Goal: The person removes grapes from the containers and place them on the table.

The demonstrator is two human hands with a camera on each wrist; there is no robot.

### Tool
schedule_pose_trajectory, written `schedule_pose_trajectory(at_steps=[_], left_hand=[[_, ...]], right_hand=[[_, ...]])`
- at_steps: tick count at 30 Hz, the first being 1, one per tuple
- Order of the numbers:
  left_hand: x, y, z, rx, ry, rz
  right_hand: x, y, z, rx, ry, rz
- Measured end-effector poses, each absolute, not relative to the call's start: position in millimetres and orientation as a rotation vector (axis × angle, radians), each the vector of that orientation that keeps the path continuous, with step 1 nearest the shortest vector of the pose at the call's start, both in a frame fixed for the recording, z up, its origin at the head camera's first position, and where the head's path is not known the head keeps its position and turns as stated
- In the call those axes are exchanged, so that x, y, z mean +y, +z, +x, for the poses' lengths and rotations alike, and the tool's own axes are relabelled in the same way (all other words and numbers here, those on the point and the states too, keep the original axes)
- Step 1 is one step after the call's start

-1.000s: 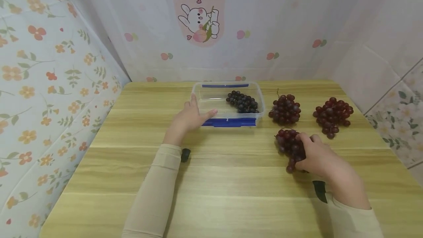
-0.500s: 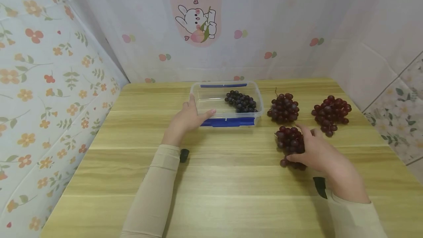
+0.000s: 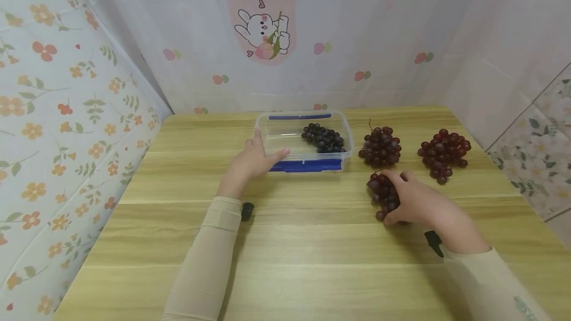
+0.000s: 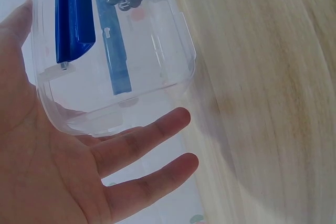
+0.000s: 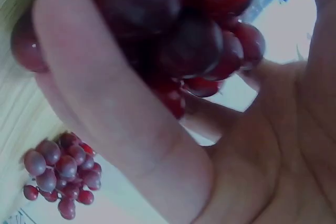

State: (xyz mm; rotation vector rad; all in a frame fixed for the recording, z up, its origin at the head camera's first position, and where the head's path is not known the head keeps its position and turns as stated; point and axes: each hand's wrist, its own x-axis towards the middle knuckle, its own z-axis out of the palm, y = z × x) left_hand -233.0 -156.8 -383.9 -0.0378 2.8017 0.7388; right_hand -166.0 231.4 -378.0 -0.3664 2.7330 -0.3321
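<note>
My left hand [image 3: 250, 162] rests against the left front corner of a clear plastic food container [image 3: 285, 138]. Its thumb lies along the front rim and its fingers stretch along the left side, straight in the left wrist view. Inside the container, toward the right, lies a bunch of black grapes [image 3: 323, 137]. My right hand [image 3: 417, 199] grips a bunch of dark red grapes [image 3: 381, 194] from the right, fingers and thumb curled round it. In the right wrist view the red grapes [image 5: 191, 45] fill the hand, partly hidden behind a finger.
Behind the right hand lie two more bunches of red grapes, a nearer one [image 3: 380, 146] beside the container and another [image 3: 443, 152] farther right. Blue locking clips [image 3: 308, 165] stick out from the container. A printed curtain [image 3: 192, 38] hangs behind the wooden table [image 3: 303, 246].
My right hand loosens and spreads over the red bunch, then closes round it again slightly farther left. The left hand keeps its place at the container. The head view shifts a little.
</note>
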Motion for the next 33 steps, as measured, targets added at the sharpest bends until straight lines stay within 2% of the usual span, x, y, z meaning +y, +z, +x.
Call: schedule_pose_trajectory(at_steps=[9,17,33], left_hand=[[-157.5,-386.3,-232.5,2.802,0.748,-0.026],[-157.9,-386.7,-232.1,2.812,0.755,-0.028],[-158.7,-385.8,-232.4,2.820,0.753,-0.027]], right_hand=[[227.5,-376.4,-171.1,2.733,-0.265,-0.286],[223.5,-367.1,-171.8,2.725,-0.149,-0.360],[176.1,-294.1,-194.2,2.672,0.176,-0.607]])
